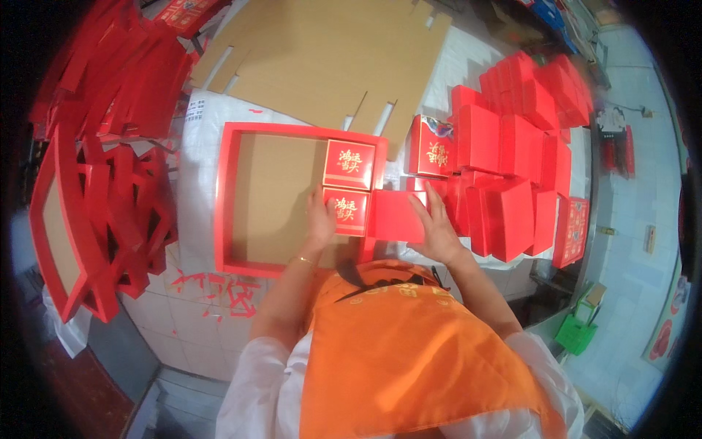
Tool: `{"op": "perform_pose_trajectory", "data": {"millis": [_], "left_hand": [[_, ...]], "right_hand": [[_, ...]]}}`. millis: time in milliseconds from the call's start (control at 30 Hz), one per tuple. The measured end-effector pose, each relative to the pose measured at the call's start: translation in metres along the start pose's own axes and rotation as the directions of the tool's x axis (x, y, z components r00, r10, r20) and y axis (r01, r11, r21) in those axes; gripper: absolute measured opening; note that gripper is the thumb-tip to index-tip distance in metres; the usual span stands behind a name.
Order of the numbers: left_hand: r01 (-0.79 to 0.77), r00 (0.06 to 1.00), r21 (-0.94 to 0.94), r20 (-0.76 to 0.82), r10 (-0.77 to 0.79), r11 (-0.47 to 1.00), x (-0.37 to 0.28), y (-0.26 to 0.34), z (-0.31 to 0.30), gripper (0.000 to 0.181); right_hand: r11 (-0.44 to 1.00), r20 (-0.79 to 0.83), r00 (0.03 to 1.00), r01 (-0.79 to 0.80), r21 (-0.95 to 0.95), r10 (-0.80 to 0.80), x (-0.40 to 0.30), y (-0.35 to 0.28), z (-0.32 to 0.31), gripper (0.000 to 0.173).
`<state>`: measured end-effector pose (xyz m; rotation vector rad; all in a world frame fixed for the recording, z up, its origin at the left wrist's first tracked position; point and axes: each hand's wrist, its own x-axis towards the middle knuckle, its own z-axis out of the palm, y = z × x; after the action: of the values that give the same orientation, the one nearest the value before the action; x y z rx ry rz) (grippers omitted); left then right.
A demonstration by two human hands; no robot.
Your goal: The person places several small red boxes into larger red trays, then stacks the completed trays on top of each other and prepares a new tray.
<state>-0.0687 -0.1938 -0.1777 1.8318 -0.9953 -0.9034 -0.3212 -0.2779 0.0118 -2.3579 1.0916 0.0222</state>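
Note:
A shallow red tray (221, 197) with a brown cardboard floor lies before me. Two small red boxes with gold writing, an upper box (350, 164) and a lower box (354, 213), sit one above the other at the tray's right side. My left hand (322, 219) is inside the tray, fingers against the lower box's left edge; whether it grips is unclear. My right hand (440, 230) holds a plain-faced red box (397, 217) by its right end. That box overlaps the tray's right rim, close beside the lower box.
Many red boxes (507, 214) are stacked to the right on the white-covered table (200, 181). Slotted cardboard sheets (323, 60) lie beyond the tray. Red frames (126, 208) and red flat pieces (120, 82) pile up at left. Red scraps (219, 291) litter the tiled floor.

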Motion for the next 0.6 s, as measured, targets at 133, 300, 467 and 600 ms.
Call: {"op": "perform_pose_trajectory", "data": {"millis": [133, 300, 467, 600], "left_hand": [[0.059, 0.995, 0.027, -0.076, -0.057, 0.998, 0.005, 0.002, 0.003, 0.05], [-0.08, 0.951, 0.05, -0.295, 0.091, 0.996, -0.018, 0.041, -0.017, 0.043], [0.716, 0.698, -0.615, 0.635, -0.331, 0.331, -0.065, 0.098, -0.054, 0.052], [0.767, 0.627, -0.642, 0.755, -0.19, -0.022, -0.072, 0.118, -0.068, 0.062]], "right_hand": [[0.998, -0.016, 0.999, 0.036, 0.056, -0.035, 0.004, 0.004, -0.002, 0.102], [0.999, -0.085, 0.996, -0.025, 0.038, 0.028, 0.002, -0.003, -0.007, 0.096], [0.949, -0.149, 0.968, 0.157, -0.275, -0.203, 0.007, -0.061, -0.022, 0.085], [0.803, 0.044, 0.846, 0.52, -0.292, -0.532, 0.01, -0.111, 0.004, 0.073]]}}
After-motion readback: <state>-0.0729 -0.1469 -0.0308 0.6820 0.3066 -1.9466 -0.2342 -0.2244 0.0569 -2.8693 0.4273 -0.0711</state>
